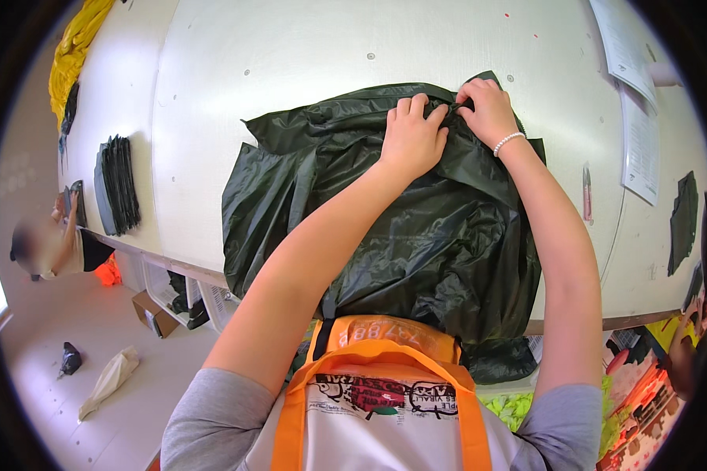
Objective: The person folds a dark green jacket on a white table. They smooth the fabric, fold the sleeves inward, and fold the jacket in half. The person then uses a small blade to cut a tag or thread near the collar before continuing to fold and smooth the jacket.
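A large sheet of thin, shiny black fabric (440, 243) lies crumpled across the white table and hangs over its near edge towards my body. At its far edge, my left hand (412, 137) rests on the cloth with curled fingers, gripping a fold. My right hand (489, 114), with a beaded bracelet at its wrist, pinches the same edge just to the right. The two hands are close together, and the gathered bit of fabric between their fingertips is partly hidden.
A stack of dark folded pieces (118, 186) lies on the white table (204, 47) at left, near another person (71, 239). On the right are a slim pink-handled tool (587, 192), printed sheets (641, 145) and a dark fabric piece (683, 224). Yellow fabric (72, 59) hangs far left.
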Motion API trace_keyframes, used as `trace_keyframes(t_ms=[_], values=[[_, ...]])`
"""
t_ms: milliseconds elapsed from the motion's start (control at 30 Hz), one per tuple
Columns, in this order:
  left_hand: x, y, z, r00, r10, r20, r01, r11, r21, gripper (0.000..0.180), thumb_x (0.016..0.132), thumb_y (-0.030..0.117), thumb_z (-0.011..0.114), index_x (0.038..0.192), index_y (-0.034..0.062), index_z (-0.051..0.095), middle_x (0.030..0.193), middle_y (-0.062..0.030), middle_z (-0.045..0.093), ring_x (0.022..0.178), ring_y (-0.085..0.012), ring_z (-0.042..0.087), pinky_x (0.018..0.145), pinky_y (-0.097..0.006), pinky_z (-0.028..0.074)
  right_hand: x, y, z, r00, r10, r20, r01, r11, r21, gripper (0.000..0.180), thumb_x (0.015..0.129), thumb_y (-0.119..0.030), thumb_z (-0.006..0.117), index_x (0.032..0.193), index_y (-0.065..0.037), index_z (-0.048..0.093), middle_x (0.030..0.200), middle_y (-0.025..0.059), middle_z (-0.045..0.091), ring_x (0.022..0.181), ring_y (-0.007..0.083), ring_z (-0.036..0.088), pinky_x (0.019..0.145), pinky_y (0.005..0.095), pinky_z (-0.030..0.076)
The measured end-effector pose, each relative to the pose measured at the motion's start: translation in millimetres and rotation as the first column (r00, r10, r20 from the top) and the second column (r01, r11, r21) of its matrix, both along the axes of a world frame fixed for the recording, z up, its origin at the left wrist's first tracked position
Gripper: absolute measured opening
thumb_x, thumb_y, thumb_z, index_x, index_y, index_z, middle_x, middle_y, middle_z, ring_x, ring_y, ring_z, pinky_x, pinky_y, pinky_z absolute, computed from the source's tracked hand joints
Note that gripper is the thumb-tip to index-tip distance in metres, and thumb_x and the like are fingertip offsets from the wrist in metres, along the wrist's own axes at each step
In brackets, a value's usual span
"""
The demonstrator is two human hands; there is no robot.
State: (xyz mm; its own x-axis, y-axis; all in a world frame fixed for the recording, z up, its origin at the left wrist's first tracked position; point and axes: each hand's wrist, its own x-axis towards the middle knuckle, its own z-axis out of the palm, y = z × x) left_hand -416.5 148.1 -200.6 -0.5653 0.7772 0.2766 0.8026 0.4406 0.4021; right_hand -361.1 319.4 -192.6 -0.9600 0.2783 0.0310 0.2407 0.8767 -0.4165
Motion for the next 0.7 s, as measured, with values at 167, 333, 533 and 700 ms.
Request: trace_keyframes(t_ms=[167, 333, 533, 700], values=[[-8.6, 23.6, 7.4, 0.933, 0.227, 0.279, -0.232, 0.973, -0.016, 0.032, 0.076, 0.032, 0.068, 0.095, 0.0059, 0.066, 0.102, -0.0111, 0.057, 0.097, -0.0278, 0.053, 0.081, -0.041, 0.042, 1.2, -12.3, 8.8, 0.981, -0.068, -0.184, 0.036, 0.985, -0.169, 0.009, 0.074, -0.006, 0.064, 0.08, -0.011, 0.061, 0.082, 0.002, 0.064, 0.088, 0.0225, 0.058, 0.079, 0.0383, 0.041], [-21.0, 27.7, 12.7, 0.706, 0.205, 0.678, -0.353, 0.931, 0.086, 0.032, 0.08, 0.03, 0.072, 0.084, -0.0014, 0.063, 0.071, -0.0026, 0.057, 0.065, -0.0095, 0.05, 0.058, -0.024, 0.042, 2.1, -15.4, 14.7, 0.937, -0.202, -0.283, 0.066, 0.902, -0.426, 0.011, 0.071, -0.004, 0.068, 0.079, -0.009, 0.062, 0.078, 0.0023, 0.065, 0.081, 0.0224, 0.06, 0.076, 0.0364, 0.043], [-21.6, 27.2, 18.3, 0.505, 0.095, 0.858, -0.366, 0.924, 0.113, 0.027, 0.086, 0.026, 0.066, 0.083, -0.0011, 0.063, 0.066, 0.0005, 0.054, 0.061, -0.0073, 0.045, 0.056, -0.024, 0.038, 4.4, -15.9, 19.5, 0.924, -0.164, -0.346, 0.031, 0.933, -0.358, 0.012, 0.07, -0.003, 0.069, 0.077, -0.009, 0.062, 0.077, 0.0016, 0.064, 0.08, 0.0214, 0.059, 0.077, 0.0357, 0.043], [-28.5, 30.6, 25.2, 0.319, 0.056, 0.946, -0.417, 0.905, 0.087, 0.022, 0.083, 0.019, 0.064, 0.078, -0.0024, 0.063, 0.064, 0.0006, 0.055, 0.06, -0.008, 0.046, 0.054, -0.026, 0.038, 9.2, -13.8, 22.7, 0.929, -0.1, -0.356, -0.013, 0.953, -0.301, 0.011, 0.071, -0.005, 0.07, 0.077, -0.01, 0.062, 0.078, 0.0004, 0.063, 0.082, 0.02, 0.058, 0.078, 0.0346, 0.041]])
